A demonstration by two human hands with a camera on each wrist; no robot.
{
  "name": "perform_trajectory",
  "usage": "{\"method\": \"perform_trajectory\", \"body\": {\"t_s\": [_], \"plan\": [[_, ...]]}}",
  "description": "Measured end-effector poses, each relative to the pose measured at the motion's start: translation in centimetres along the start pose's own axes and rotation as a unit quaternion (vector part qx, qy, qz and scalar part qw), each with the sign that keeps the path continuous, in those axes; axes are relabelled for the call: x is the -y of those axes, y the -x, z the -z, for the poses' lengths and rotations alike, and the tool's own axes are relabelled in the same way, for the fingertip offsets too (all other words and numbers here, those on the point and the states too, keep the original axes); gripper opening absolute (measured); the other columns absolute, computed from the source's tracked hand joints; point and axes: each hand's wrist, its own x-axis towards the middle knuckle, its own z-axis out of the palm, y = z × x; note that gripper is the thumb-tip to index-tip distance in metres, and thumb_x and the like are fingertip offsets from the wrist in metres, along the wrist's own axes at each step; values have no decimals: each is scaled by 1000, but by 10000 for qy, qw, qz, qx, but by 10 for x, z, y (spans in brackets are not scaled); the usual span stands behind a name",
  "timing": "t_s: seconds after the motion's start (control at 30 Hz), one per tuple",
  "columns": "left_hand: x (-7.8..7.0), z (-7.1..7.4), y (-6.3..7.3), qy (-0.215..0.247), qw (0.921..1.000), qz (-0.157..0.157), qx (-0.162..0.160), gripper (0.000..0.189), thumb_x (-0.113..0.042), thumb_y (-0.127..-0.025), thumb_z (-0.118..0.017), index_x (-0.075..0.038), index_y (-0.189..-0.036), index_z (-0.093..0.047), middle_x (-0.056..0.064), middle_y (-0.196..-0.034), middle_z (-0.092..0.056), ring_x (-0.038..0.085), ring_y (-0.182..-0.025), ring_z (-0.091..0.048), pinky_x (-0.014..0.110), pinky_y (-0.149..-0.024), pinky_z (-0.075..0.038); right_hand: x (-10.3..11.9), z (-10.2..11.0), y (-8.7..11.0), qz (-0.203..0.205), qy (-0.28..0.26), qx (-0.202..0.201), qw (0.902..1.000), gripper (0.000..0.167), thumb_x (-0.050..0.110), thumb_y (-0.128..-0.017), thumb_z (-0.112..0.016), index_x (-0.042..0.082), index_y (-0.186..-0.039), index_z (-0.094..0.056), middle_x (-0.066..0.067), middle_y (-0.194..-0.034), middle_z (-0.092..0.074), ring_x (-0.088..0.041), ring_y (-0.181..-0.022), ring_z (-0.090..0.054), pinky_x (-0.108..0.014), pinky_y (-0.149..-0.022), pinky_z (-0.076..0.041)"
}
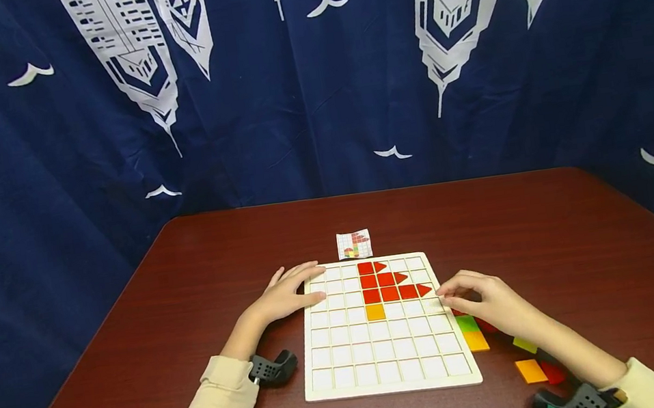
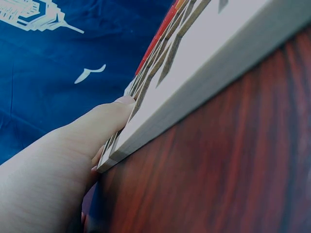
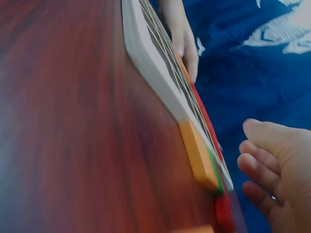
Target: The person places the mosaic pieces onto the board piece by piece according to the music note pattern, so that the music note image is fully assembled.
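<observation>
A white grid board (image 1: 388, 347) lies on the table with three rows of red squares ending in red triangles (image 1: 424, 290). One orange square (image 1: 375, 312) sits under the lowest red row. My left hand (image 1: 286, 295) rests on the board's far left corner, fingers extended; in the left wrist view its thumb (image 2: 114, 114) lies on the board's surface. Beside the board's right edge hovers my right hand (image 1: 480, 297), fingers loosely bent. The right wrist view shows no piece in that hand (image 3: 279, 170), with its fingertips apart from the board.
Just behind the board lies a small picture card (image 1: 354, 244) with a coloured pattern. Along the right edge are a green piece (image 1: 467, 324) and an orange piece (image 1: 477, 341). Nearer the right forearm lie another orange square (image 1: 531, 371), a red piece (image 1: 552, 373) and a yellow-green piece (image 1: 525, 345).
</observation>
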Motion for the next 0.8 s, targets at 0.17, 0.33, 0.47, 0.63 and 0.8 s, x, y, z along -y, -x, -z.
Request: {"method": "perform_trajectory", "body": {"t_s": [0.17, 0.33, 0.47, 0.63, 0.8], "plan": [[-1, -1, -2, -2, 10000, 15, 13, 60, -46, -87, -55, -23, -139, -38, 0, -150, -25, 20, -140, -19, 52, -113, 6, -11, 11, 17, 149, 230, 122, 9995, 7, 26, -84, -64, 29, -90, -64, 11, -85, -60, 2, -77, -50, -18, -65, -44], [-1, 0, -3, 8, 10000, -79, 4, 59, -44, -87, -55, -21, -139, -39, 2, -150, -26, 23, -140, -19, 53, -112, 4, -20, 15, 25, 679, 333, 94, 9971, 12, 17, -82, -66, 28, -88, -65, 14, -85, -59, 2, -77, -50, -17, -63, -44], [-2, 1, -2, 39, 10000, -77, -30, 58, -42, -87, -56, -21, -139, -39, 3, -150, -26, 23, -140, -20, 53, -112, 4, -25, 14, 25, 1031, 368, 30, 9940, 15, 12, -80, -68, 23, -89, -66, 14, -87, -57, 2, -77, -49, -15, -62, -42], [0, 1, -1, 27, 10000, -58, -24, 58, -42, -87, -56, -20, -139, -39, 3, -150, -26, 24, -140, -20, 53, -112, 4, -28, 9, 25, 1073, 239, 33, 9939, 16, 14, -79, -70, 22, -92, -64, 13, -89, -55, 1, -75, -47, -14, -61, -40], [0, -1, 0, 22, 10000, -44, -26, 59, -44, -87, -56, -21, -139, -39, 2, -150, -26, 23, -140, -19, 52, -112, 4, -28, 8, 28, 905, 394, 14, 9951, 20, 20, -78, -71, 25, -95, -63, 15, -94, -55, 1, -82, -47, -17, -71, -40]]}}
